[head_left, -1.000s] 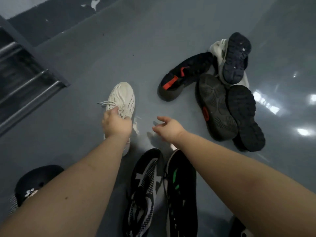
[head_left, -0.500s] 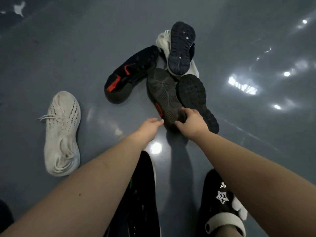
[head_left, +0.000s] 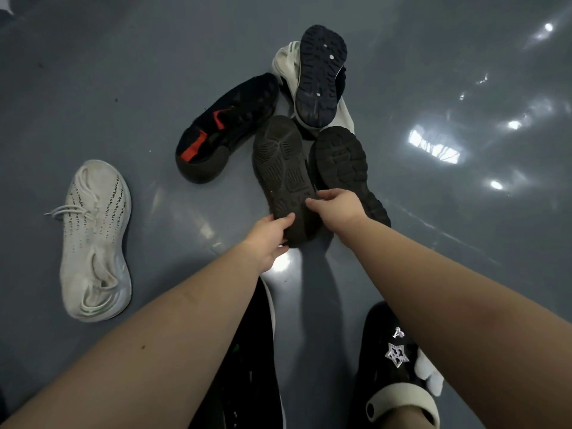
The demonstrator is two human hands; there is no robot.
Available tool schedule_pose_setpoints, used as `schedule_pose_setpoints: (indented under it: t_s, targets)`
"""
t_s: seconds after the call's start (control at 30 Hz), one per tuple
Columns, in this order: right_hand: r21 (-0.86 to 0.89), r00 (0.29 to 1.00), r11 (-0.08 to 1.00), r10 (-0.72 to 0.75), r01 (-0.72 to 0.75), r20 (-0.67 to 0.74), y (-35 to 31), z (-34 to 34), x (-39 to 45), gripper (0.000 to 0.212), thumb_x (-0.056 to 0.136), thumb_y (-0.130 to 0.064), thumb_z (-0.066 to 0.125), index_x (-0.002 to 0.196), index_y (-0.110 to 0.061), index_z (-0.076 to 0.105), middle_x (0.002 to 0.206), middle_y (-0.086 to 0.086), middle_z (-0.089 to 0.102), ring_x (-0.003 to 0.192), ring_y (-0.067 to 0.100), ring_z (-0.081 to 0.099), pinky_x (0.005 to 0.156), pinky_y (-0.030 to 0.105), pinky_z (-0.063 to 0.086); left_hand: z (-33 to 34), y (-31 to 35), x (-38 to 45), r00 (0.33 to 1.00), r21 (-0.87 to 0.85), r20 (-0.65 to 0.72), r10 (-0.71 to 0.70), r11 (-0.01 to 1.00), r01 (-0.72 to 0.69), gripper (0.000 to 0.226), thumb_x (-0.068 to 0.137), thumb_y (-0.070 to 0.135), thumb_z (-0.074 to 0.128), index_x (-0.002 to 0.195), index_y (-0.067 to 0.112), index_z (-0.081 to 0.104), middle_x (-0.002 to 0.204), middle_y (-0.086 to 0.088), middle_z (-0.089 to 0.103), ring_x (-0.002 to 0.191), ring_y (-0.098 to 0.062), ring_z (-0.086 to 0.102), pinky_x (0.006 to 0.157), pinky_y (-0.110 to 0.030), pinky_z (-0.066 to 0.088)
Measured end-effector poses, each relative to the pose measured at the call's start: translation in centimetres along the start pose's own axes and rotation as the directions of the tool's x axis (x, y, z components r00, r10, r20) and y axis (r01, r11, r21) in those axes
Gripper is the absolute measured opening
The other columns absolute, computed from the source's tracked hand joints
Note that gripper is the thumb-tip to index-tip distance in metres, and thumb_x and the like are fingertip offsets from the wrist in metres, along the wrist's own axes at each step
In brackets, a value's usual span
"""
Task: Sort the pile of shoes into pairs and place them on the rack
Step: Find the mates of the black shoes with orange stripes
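Observation:
A pile of shoes lies on the grey floor ahead. An upturned dark brown-soled shoe [head_left: 283,168] lies nearest me. My left hand [head_left: 267,236] grips its near end, thumb on the sole. My right hand [head_left: 335,204] holds its right edge with curled fingers. Beside it lies a second upturned black-soled shoe [head_left: 343,162]. A black shoe with red marks [head_left: 226,128] lies on its side to the left. A navy-soled shoe [head_left: 320,75] rests on a cream shoe [head_left: 286,61] at the back. A white knit sneaker [head_left: 94,236] sits alone at the left.
A black sneaker with green marks [head_left: 250,366] lies under my left forearm. A black clog with a star charm [head_left: 393,363] is on a foot at the lower right. Bright light reflections mark the glossy floor [head_left: 464,243] at the right. No rack is in view.
The white sneaker was let go by my left hand and lies at the left. Both hands moved forward to the pile and took hold of the upturned brown-soled shoe. The view swung right.

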State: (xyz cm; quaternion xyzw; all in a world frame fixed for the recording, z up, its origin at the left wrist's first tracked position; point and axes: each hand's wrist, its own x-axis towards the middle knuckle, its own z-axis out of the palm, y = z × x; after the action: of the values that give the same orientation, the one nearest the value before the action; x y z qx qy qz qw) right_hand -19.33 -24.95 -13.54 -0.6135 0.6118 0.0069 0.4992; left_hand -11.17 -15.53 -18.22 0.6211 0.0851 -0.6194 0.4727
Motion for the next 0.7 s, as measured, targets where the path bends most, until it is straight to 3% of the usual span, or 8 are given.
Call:
schedule_pose_setpoints:
  t_s: [0.07, 0.2, 0.33, 0.43, 0.57, 0.63, 0.7]
  targets:
    - [0.126, 0.999, 0.992, 0.021, -0.024, 0.026, -0.4, 0.5, -0.5, 0.04, 0.086, -0.019, 0.067, 0.123, -0.008, 0.059, 0.119, 0.008, 0.062, 0.11, 0.019, 0.057, 0.084, 0.022, 0.043, -0.9, 0.4, -0.3, 0.999, -0.064, -0.032, 0.011, 0.998, -0.014, 0.042, 0.092, 0.029, 0.056, 0.131, 0.013, 0.048, 0.123, -0.009, 0.061, 0.105, -0.023, 0.059, 0.079, -0.031, 0.048]
    - [0.273, 0.997, 0.96, 0.037, -0.053, 0.064, -0.8, 1.7, -1.1, 0.032, 0.086, -0.015, 0.066, 0.117, -0.007, 0.059, 0.093, 0.003, 0.062, 0.086, 0.015, 0.057, 0.069, 0.022, 0.048, -2.9, 1.4, -1.1, 0.998, -0.064, -0.042, 0.037, 0.997, -0.04, 0.063, 0.086, 0.045, 0.06, 0.138, 0.02, 0.038, 0.128, -0.003, 0.057, 0.107, -0.024, 0.058, 0.085, -0.037, 0.048]
    - [0.438, 0.984, 0.888, 0.076, -0.14, 0.16, -1.4, 2.6, -1.5, 0.051, 0.086, -0.011, 0.066, 0.133, -0.004, 0.047, 0.114, 0.012, 0.062, 0.098, 0.021, 0.063, 0.085, 0.031, 0.051, -4.3, 2.2, -2.0, 0.998, 0.036, -0.026, 0.062, 0.997, -0.061, 0.067, 0.08, 0.045, 0.067, 0.136, 0.02, 0.038, 0.122, -0.002, 0.056, 0.102, -0.019, 0.057, 0.08, -0.035, 0.052]
    - [0.456, 0.971, 0.877, 0.042, -0.148, 0.236, -2.4, 3.4, -2.0, 0.038, 0.088, -0.011, 0.064, 0.125, -0.005, 0.057, 0.093, 0.004, 0.064, 0.085, 0.014, 0.062, 0.078, 0.026, 0.052, -5.3, 3.0, -2.3, 0.997, 0.121, -0.005, 0.077, 0.99, -0.076, 0.058, 0.076, 0.051, 0.068, 0.123, 0.02, 0.053, 0.112, -0.001, 0.064, 0.103, -0.018, 0.06, 0.096, -0.038, 0.048]
    - [0.407, 0.976, 0.907, 0.017, -0.106, 0.216, -3.2, 4.3, -2.2, 0.031, 0.089, -0.013, 0.063, 0.12, -0.009, 0.063, 0.085, -0.002, 0.061, 0.075, 0.007, 0.056, 0.084, 0.029, 0.05, -6.6, 4.3, -2.6, 0.997, 0.179, -0.019, 0.079, 0.981, -0.074, 0.083, 0.049, 0.058, 0.079, 0.119, 0.015, 0.064, 0.106, -0.004, 0.072, 0.1, -0.02, 0.067, 0.096, -0.035, 0.051]
    - [0.347, 0.986, 0.935, 0.018, -0.076, 0.167, -3.6, 4.5, -2.1, 0.035, 0.088, -0.019, 0.065, 0.121, -0.011, 0.062, 0.096, -0.001, 0.063, 0.085, 0.009, 0.058, 0.079, 0.024, 0.048, -7.2, 4.7, -2.8, 0.997, 0.145, -0.008, 0.078, 0.987, -0.076, 0.055, 0.066, 0.051, 0.074, 0.107, 0.015, 0.067, 0.086, -0.002, 0.076, 0.083, -0.017, 0.071, 0.084, -0.032, 0.056]
    - [0.305, 0.986, 0.944, 0.085, -0.126, 0.145, -3.6, 4.7, -1.8, 0.051, 0.085, -0.029, 0.068, 0.13, -0.011, 0.053, 0.12, 0.005, 0.059, 0.107, 0.021, 0.056, 0.085, 0.03, 0.048, -7.6, 4.9, -3.6, 0.997, 0.054, 0.012, 0.073, 0.996, -0.073, 0.03, 0.084, 0.043, 0.061, 0.095, 0.016, 0.065, 0.074, -0.001, 0.074, 0.075, -0.017, 0.068, 0.075, -0.031, 0.055]
